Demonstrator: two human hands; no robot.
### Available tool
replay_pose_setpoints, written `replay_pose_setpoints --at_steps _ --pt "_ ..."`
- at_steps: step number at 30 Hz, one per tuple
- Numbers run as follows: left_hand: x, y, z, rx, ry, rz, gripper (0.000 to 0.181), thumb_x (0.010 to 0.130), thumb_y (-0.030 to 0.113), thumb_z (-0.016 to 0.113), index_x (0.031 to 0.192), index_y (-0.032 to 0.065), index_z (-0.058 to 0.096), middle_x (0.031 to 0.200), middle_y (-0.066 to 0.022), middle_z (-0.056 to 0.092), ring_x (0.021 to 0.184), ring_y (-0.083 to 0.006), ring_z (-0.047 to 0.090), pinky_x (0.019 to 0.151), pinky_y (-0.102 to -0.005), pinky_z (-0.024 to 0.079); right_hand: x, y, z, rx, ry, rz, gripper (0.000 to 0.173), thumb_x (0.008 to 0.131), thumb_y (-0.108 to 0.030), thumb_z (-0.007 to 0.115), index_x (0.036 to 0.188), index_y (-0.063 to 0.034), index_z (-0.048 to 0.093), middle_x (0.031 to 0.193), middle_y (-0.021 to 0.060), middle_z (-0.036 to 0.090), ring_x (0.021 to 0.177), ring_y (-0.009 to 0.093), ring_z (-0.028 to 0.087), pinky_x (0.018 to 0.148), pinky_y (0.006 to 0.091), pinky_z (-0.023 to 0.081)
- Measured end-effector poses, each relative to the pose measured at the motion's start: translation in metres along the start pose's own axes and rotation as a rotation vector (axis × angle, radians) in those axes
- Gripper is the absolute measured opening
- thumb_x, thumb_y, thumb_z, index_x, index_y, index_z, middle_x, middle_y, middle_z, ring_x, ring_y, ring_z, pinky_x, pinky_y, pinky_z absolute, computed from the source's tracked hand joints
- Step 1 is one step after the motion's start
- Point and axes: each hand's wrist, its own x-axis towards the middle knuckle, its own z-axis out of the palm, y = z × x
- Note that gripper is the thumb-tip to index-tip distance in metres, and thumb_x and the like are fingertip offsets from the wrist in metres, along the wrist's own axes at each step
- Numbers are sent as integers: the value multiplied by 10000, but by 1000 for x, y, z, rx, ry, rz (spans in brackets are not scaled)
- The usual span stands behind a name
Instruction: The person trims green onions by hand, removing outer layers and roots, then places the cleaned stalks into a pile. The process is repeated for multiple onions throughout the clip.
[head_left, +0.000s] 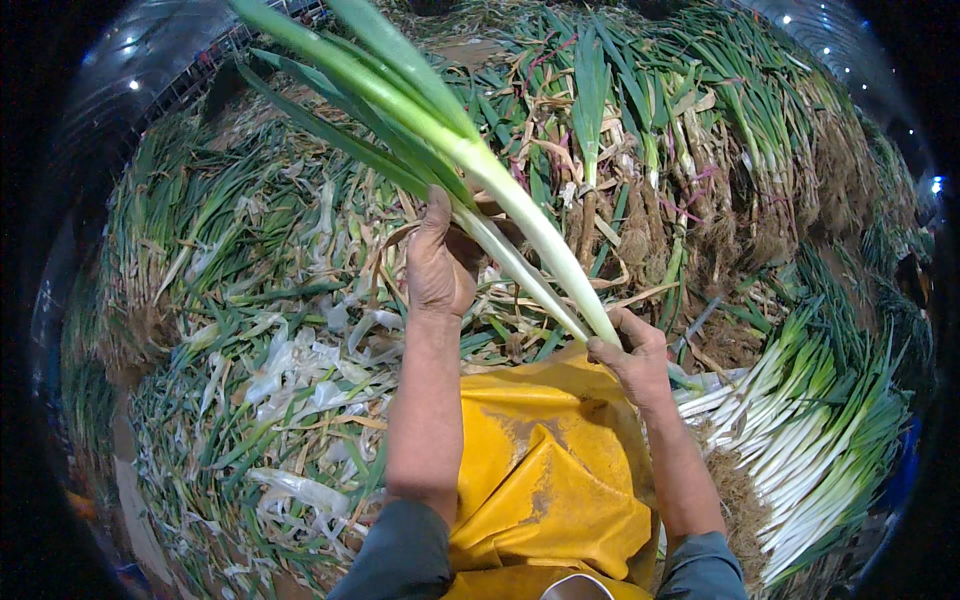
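Observation:
My left hand (442, 262) is around the upper part of a green onion stalk (517, 180), near where the white shank turns to green leaves. The fingers of my right hand (634, 356) pinch its lower white end, where a thinner pale strip (525, 277) meets the thick shank. The stalk slants up and left, its leaves spreading past the top of the view. Beneath my hands, a soiled yellow waterproof apron (555, 465) covers my lap.
Cleaned white-shanked onions (802, 450) lie piled at the right, beside brown root trimmings (731, 480). Unpeeled onions with soil-covered roots (705, 172) stand at the upper right. Stripped leaves and pale skins (292, 375) cover the ground at the left. More onion bundles (150, 262) lie farther left.

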Motion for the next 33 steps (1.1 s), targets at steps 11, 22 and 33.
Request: replay_pose_setpoints --at_steps 11,22,33 --pt "5 -33 8 -26 168 21 564 1077 541 438 1409 99 550 1347 -150 648 1147 -388 671 1008 -529 534 -10 11 2 43 192 21 345 852 -213 865 1020 6 657 853 29 655 750 98 606 683 264 506" --pt "-3 -49 -11 -181 120 -71 502 1105 447 409 1455 105 519 1386 -110 619 1254 -338 613 1130 -503 448 -18 30 9 72 318 70 356 780 -118 886 996 1 630 892 54 661 821 130 614 752 300 513" --pt "0 -52 -21 -222 138 -36 433 1036 274 586 1395 32 582 1346 -143 671 1233 -344 642 1077 -553 505 -16 31 2 -99 274 46 328 798 -146 864 986 14 648 860 63 652 799 145 599 757 315 508"
